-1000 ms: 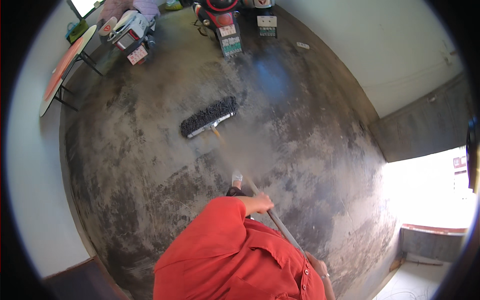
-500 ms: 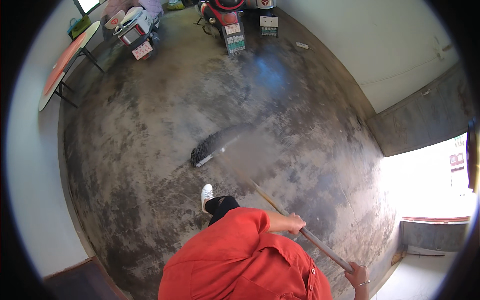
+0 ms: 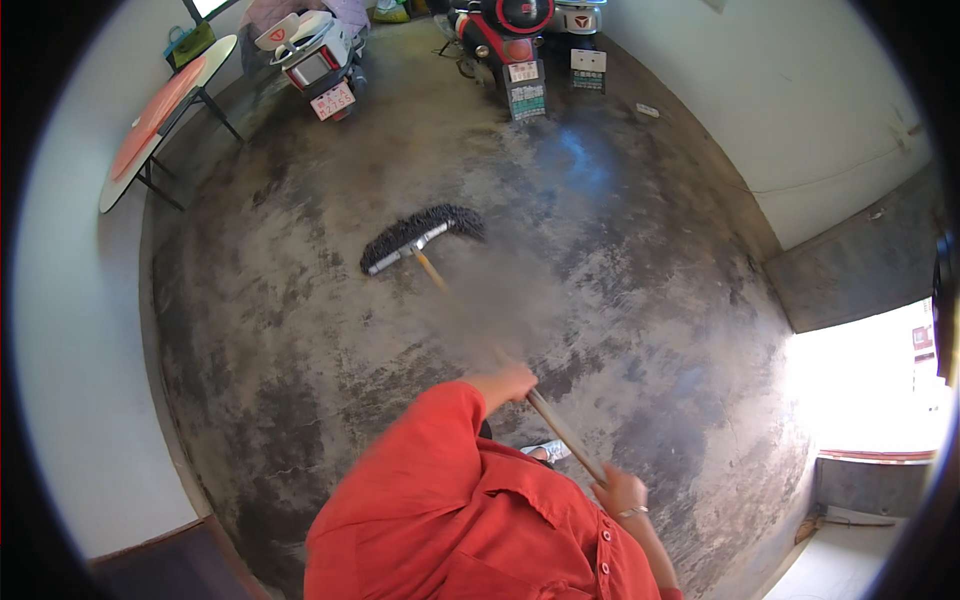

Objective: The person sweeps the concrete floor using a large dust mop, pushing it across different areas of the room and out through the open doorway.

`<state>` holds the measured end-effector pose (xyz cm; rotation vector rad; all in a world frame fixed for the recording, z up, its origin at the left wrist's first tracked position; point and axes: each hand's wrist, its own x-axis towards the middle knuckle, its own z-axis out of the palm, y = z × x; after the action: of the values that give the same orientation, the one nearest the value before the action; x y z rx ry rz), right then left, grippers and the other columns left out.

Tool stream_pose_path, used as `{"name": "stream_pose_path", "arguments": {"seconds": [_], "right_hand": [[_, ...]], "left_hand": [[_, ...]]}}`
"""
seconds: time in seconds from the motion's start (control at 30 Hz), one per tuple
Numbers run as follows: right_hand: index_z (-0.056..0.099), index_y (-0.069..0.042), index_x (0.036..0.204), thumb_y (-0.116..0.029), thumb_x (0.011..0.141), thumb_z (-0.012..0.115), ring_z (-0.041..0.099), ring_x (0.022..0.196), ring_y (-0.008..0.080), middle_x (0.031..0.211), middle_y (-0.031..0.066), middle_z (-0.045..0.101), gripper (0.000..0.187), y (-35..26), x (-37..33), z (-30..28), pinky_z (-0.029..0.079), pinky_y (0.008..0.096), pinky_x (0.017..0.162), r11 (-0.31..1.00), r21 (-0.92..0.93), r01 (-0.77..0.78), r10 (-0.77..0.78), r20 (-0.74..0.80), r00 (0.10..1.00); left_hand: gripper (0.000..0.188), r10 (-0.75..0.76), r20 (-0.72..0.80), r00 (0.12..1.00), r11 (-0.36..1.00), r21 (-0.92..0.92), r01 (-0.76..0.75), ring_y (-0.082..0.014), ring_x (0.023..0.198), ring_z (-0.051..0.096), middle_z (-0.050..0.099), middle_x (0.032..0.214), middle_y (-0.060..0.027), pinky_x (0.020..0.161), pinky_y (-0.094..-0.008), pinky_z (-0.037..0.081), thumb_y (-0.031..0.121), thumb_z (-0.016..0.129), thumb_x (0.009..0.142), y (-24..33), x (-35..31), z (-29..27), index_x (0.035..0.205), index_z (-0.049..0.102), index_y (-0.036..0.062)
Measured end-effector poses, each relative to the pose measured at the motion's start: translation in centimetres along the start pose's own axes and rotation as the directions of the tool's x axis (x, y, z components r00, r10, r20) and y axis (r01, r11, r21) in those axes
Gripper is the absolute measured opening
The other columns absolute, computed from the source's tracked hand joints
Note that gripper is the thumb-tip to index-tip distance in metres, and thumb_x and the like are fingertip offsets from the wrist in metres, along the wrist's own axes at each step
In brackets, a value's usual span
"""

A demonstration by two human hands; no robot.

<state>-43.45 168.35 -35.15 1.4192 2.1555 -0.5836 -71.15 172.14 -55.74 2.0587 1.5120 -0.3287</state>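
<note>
Left of centre, the mop head (image 3: 415,226) lies on the dark floor (image 3: 290,330), farther out than half a second ago, so the sweep seems to be on an outward push. Blur hides mid-handle. Rightward, the left hand (image 3: 515,382) appears clamped around the handle (image 3: 565,435); nearer, rightmost, the right hand's (image 3: 622,492) fingers wrap its near end.
</note>
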Motion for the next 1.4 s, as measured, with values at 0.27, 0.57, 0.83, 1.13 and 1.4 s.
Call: {"name": "stream_pose_path", "arguments": {"seconds": [0.27,0.57,0.83,1.13,1.4], "right_hand": [[0.044,-0.018,0.116,-0.036,0.075,0.057,0.059,0.081,0.0346,0.086,0.0150,0.062,0.047,-15.4,5.9,5.5,0.047,0.0453,0.069,0.978,0.094,0.186,-0.191,0.037,0.981],[0.042,-0.022,0.118,-0.036,0.073,0.056,0.059,0.081,0.0363,0.088,0.0163,0.062,0.049,-8.4,-7.4,12.0,0.046,0.0462,0.068,0.991,0.107,0.076,-0.082,0.051,0.995],[0.051,-0.021,0.111,-0.038,0.071,0.059,0.060,0.079,0.0332,0.084,0.0156,0.062,0.044,2.6,-30.6,19.8,0.047,0.0429,0.066,0.959,0.107,-0.264,0.229,0.259,0.938],[0.060,-0.014,0.094,-0.036,0.072,0.060,0.060,0.073,0.0323,0.075,0.0160,0.061,0.031,6.4,-33.3,33.4,0.047,0.0401,0.062,0.880,0.455,-0.138,0.083,0.139,0.987],[0.060,-0.012,0.092,-0.034,0.073,0.059,0.060,0.071,0.0307,0.073,0.0151,0.061,0.029,-1.8,-18.1,27.3,0.047,0.0386,0.061,0.888,0.455,0.065,-0.061,-0.024,0.998]], "left_hand": [[0.020,-0.283,-0.103,0.954,0.958,-0.069,0.277,-0.0229,0.104,0.046,0.055,0.099,-0.0028,0.078,-0.0385,0.045,0.021,0.060,0.072,-8.0,-9.8,2.5,0.091,0.058,0.0153],[0.018,0.023,-0.270,0.963,1.000,-0.011,-0.027,-0.0209,0.096,0.050,0.057,0.090,-0.0012,0.075,-0.0419,0.040,0.023,0.061,0.068,2.9,-13.2,10.0,0.084,0.057,0.0162],[0.015,0.464,0.141,0.874,0.883,-0.154,-0.444,-0.0263,0.081,0.060,0.062,0.081,-0.0069,0.065,-0.0412,0.046,0.019,0.059,0.065,20.7,-16.1,18.2,0.080,0.061,0.0153],[0.020,0.709,0.343,0.616,0.699,-0.224,-0.679,-0.0253,0.084,0.059,0.063,0.084,-0.0045,0.074,-0.0438,0.044,0.028,0.062,0.065,25.2,-19.8,21.2,0.083,0.063,0.0182],[0.020,0.748,0.277,0.603,0.652,-0.136,-0.746,-0.0241,0.087,0.059,0.063,0.084,-0.0037,0.081,-0.0468,0.040,0.030,0.063,0.065,11.8,-17.6,16.2,0.083,0.063,0.0189]]}}
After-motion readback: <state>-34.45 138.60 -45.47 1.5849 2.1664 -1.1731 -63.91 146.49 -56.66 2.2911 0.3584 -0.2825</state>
